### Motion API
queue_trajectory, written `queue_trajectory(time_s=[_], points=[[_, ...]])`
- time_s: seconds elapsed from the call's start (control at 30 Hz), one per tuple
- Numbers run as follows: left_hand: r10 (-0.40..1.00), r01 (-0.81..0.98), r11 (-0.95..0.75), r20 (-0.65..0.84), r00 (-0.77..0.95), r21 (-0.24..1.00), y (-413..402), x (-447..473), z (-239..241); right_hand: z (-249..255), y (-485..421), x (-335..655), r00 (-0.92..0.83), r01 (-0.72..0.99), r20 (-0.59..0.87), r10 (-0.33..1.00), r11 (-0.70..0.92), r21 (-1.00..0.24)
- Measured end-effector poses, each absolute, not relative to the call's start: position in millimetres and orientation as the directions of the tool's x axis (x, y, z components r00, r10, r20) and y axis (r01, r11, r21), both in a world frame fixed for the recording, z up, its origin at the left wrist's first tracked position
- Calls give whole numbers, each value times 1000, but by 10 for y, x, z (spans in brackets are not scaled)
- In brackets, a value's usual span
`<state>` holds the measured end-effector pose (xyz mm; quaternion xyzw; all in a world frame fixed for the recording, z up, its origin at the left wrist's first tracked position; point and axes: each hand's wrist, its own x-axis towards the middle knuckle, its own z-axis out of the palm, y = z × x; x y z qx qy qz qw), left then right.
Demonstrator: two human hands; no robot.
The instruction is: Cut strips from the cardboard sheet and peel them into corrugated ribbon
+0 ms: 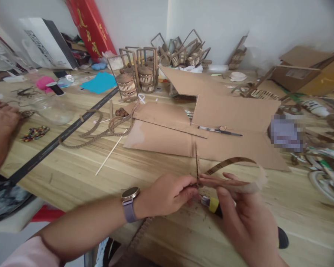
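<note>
I see a broad, pale wooden table (80, 170) running across the head view. Beyond the hands I have opened brown corrugated cardboard (167, 141), partly flat, with one flap tilted up. The person's right hand (250, 222) is partly closed around a black-and-yellow utility knife (213, 204), its index and middle fingers stretched toward the other hand. Facing it, the left hand (169, 193), a watch on its wrist, is closed, thumb and fingertips pinching a narrow brown strip (197, 163) that stands edge-on to me, just in front of the cardboard. A curved brown band (233, 160) arches from those fingertips over to the right hand's fingers; I can't tell whether it and the strip are one piece. Farther off, a slim dark pen (219, 131) rests on the cardboard, and a thin pale stick (111, 152) lies left of it on the wood.
</note>
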<state>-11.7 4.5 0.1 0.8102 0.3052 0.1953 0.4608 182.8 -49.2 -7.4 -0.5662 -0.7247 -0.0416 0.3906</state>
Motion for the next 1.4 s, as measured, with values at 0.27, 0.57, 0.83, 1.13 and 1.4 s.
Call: queue_trajectory(time_s=[0.27,0.57,0.83,1.13,1.4], points=[[679,297,-350,22,734,888,44,-114,29,-80,-486,1827,-74,810,622,779,411,-419],[745,345,-337,24,666,876,52,-111,-16,-48,-441,1751,-263,769,654,710,563,-303],[709,294,-357,52,703,887,30,-106,20,-44,-443,1777,-260,806,646,717,530,-265],[679,317,-367,20,734,875,38,-117,21,-73,-467,1837,-74,818,602,795,393,-420],[724,290,-330,44,688,898,47,-102,10,-51,-455,1762,-237,751,660,713,565,-341]])
